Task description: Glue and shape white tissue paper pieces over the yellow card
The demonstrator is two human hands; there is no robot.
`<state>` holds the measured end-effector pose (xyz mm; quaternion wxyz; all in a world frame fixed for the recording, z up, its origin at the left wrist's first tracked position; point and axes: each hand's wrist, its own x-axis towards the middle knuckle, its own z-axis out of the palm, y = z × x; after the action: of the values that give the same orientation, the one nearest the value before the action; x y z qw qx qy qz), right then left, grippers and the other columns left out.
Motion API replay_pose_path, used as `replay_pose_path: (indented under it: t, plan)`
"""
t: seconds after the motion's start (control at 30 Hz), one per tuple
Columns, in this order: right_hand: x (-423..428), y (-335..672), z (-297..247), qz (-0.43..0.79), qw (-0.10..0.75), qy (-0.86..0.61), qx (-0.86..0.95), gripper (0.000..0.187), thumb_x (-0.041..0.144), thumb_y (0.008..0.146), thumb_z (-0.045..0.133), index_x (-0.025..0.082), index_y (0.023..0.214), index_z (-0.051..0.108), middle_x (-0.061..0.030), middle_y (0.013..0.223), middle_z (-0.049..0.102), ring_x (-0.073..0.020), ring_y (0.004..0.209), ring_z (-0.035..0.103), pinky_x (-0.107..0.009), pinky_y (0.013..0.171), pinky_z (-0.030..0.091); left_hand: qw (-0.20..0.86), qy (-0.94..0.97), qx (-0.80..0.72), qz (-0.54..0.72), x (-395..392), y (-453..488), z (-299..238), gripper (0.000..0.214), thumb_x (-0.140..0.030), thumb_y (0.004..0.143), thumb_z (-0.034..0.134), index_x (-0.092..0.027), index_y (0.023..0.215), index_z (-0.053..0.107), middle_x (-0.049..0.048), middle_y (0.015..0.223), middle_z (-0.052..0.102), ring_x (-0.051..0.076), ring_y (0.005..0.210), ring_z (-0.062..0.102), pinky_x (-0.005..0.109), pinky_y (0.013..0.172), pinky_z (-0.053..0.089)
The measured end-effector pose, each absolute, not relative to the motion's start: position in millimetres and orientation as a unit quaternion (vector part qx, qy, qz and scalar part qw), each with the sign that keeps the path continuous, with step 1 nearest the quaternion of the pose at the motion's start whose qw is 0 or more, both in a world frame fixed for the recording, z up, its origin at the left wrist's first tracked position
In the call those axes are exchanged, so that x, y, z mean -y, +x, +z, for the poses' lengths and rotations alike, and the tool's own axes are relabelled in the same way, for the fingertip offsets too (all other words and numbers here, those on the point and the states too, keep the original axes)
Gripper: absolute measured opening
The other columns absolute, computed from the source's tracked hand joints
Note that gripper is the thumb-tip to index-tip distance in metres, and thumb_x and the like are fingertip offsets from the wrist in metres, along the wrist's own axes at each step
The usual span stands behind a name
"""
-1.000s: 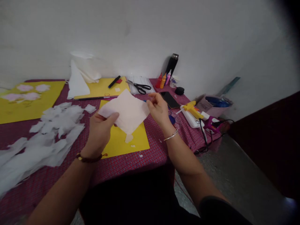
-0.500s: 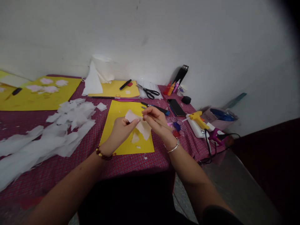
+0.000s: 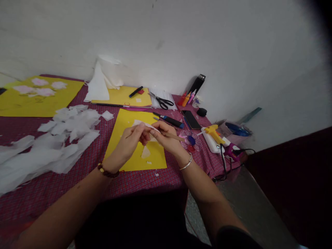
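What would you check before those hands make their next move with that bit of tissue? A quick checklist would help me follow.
1. Grip on the tissue piece: ok, left hand and right hand both pinch it.
2. Hands over the yellow sheet: ok.
3. Thin stick secure: ok, tucked in the right hand's fingers, pointing at the paint palette.
4. Tissue piece untorn: cannot tell, it is bunched up.
5. Scissors out of the way: ok, lying behind the sheet.
6. Glue gun apart from the right arm: ok.
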<state>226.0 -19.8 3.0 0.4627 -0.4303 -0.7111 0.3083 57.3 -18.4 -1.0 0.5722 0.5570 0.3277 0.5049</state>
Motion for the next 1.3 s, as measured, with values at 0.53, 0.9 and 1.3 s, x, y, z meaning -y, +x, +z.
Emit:
replay_pose_path:
  t: [0.53, 0.9, 1.3]
  plan:
    - [20.9, 228.0, 9.4, 0.418, 0.478, -0.418, 0.649, 0.033, 0.052, 0.075, 0.069, 0.021, 0.072, 0.058, 0.0021, 0.068, 0.054, -0.0112, 0.06, 0.046, -0.024, 0.053, 0.035, 0.606, 0.528, -0.317, 0.503, 16.1, 54.6, 8.7, 0.033, -0.024, 0.075, 0.073, -0.019, 0.107, 0.063, -0.0041, 0.066, 0.063, 0.007, 0.048, 0.05, 0.02, 0.05, 0.039]
    - [23.5, 231.2, 15.5, 0.415, 0.464, -0.427, 0.656, 0.033, 0.053, 0.076, 0.068, 0.022, 0.072, 0.059, 0.0027, 0.067, 0.053, -0.011, 0.059, 0.045, -0.025, 0.053, 0.036, 0.659, 0.452, -0.326, 0.505, 10.7, 47.9, 14.4, 0.02, -0.023, 0.071, 0.074, -0.018, 0.061, 0.058, -0.0036, 0.049, 0.05, 0.007, 0.043, 0.043, 0.021, 0.046, 0.036]
    - [19.8, 232.0, 13.7, 0.382, 0.482, -0.434, 0.658, 0.031, 0.051, 0.079, 0.065, 0.022, 0.072, 0.059, 0.0022, 0.067, 0.054, -0.0113, 0.058, 0.045, -0.025, 0.052, 0.036, 0.527, 0.542, -0.353, 0.552, 14.9, 49.3, 18.9, 0.007, -0.022, 0.071, 0.075, -0.021, 0.07, 0.069, -0.0028, 0.06, 0.057, 0.01, 0.053, 0.047, 0.022, 0.051, 0.038]
